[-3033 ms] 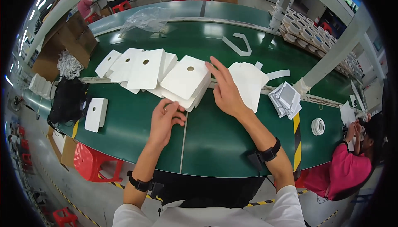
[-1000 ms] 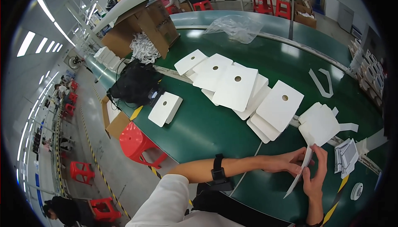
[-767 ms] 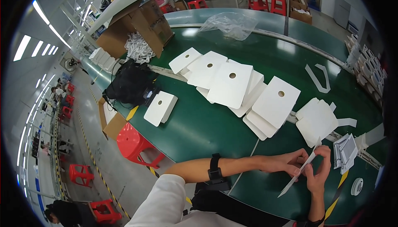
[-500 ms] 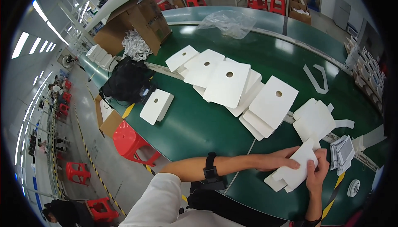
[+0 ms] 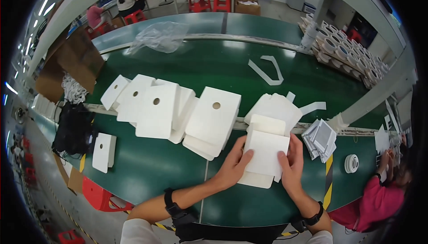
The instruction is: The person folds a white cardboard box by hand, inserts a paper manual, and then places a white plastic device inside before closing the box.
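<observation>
Gripping from both sides, the left hand [image 5: 234, 169] and right hand [image 5: 290, 166] hold 1 white card [image 5: 266, 153], fingers curled over its edges and thumbs on its face. The card sits low over the green surface [image 5: 151, 172], on top of another white piece [image 5: 255, 180]. Just beyond it lies a white stack [image 5: 276, 109]; to the left, holed white boards [image 5: 214, 118] overlap in a row. Grey folded sheets [image 5: 321, 138] lie right of the hands, with a tape roll [image 5: 351, 163] farther right. A clear bag [image 5: 160, 36] lies well apart at the far side.
</observation>
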A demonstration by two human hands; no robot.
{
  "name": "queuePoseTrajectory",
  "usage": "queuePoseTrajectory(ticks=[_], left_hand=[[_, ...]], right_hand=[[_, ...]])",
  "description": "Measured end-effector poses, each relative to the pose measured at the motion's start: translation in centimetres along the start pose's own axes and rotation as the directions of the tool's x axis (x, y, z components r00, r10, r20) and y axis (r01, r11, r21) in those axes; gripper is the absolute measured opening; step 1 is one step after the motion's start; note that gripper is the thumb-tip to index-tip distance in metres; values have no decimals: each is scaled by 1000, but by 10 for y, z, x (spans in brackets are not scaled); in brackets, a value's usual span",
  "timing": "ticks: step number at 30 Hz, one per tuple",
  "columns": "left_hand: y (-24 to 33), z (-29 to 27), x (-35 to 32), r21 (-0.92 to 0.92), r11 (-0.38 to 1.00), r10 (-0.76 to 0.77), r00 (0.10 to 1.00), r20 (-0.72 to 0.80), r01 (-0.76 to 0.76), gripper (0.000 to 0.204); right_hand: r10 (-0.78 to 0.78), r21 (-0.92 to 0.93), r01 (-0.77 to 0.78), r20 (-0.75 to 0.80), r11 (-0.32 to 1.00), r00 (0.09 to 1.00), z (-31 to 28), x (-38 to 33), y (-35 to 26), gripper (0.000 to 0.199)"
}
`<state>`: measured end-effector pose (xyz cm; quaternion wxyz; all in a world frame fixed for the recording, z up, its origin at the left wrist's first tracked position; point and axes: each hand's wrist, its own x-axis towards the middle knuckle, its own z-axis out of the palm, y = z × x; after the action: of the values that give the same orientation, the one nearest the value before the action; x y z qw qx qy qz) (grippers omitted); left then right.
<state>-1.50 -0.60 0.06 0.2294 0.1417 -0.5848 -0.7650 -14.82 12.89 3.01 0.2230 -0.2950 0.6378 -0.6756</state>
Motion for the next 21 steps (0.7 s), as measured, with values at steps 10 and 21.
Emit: queuePoseTrajectory(ticks=[10, 21], left_hand=[[11, 5, -3, 102, 994, 45, 999, -2, -45, 58], [4, 1, 0, 247, 969, -10, 995, -96, 33, 23]], right_hand=[[-101, -55, 107, 96, 993, 990, -10, -3, 11, 55], [14, -78, 5, 236, 997, 972, -23, 10, -3, 25]])
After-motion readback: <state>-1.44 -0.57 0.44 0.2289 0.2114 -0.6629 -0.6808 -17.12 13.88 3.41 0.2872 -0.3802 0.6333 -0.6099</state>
